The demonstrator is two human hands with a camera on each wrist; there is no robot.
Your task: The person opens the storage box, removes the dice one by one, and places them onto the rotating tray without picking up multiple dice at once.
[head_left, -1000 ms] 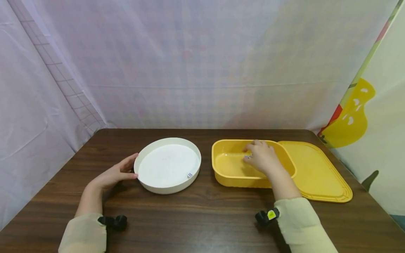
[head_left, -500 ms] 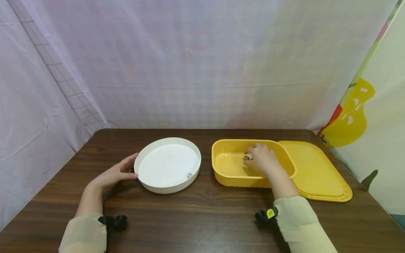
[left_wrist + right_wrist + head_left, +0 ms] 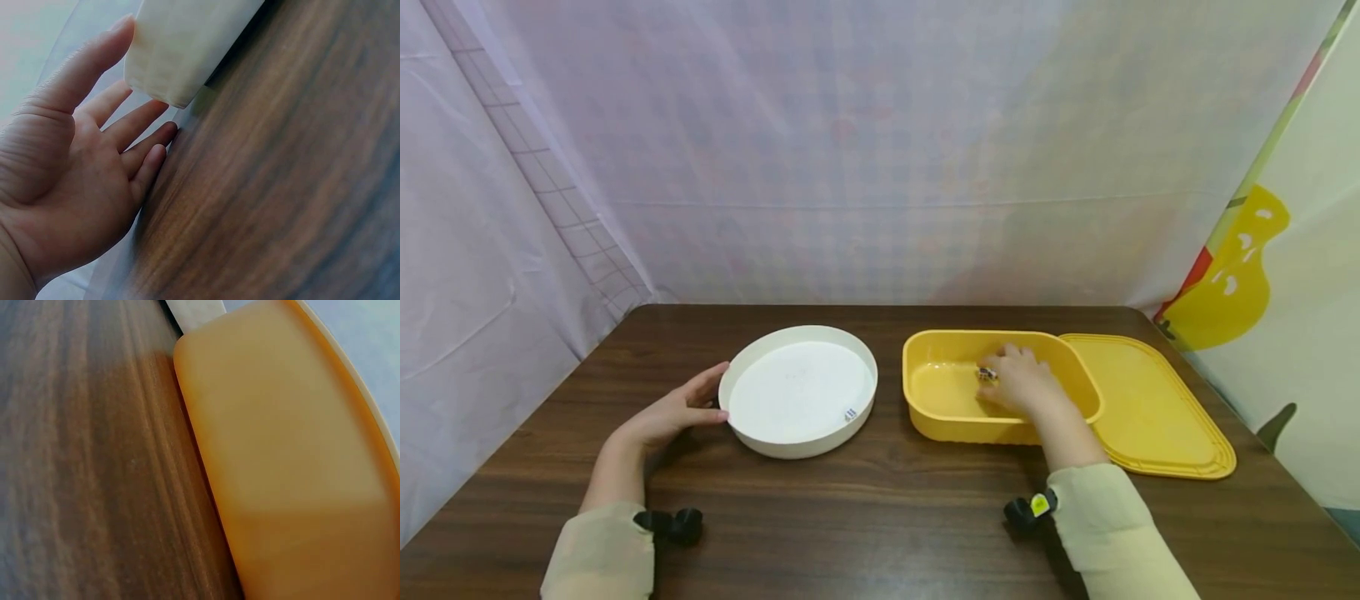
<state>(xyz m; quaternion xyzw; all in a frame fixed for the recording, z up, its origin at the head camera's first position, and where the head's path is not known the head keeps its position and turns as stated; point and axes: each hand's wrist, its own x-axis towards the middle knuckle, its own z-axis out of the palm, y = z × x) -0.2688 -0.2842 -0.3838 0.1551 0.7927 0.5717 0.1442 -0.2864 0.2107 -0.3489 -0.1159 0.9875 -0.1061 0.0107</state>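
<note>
My left hand [image 3: 666,417] touches the left side of a white round tray [image 3: 797,383] with its thumb and fingertips. The left wrist view shows its fingers [image 3: 134,125] spread and nearly straight beside the tray wall [image 3: 181,53]. A small blue-and-white thing or mark [image 3: 850,415] shows at the tray's lower right. My right hand [image 3: 1022,383] reaches down inside a yellow rectangular container [image 3: 928,404], fingers bent. Near its thumb and fingertips lies a small dark-and-white patterned object [image 3: 987,374]; whether they pinch it is unclear. In the right wrist view the container wall [image 3: 281,437] hides that hand.
A yellow lid [image 3: 1150,404] lies flat to the right of the container, partly behind my right forearm. All of it rests on a dark wooden table [image 3: 850,517]. A pale curtain [image 3: 865,167] hangs along the table's back edge.
My right hand has sunk slightly lower into the yellow container. The small patterned object now shows a different, darker face by the fingertips. My left hand and the tray stay put.
</note>
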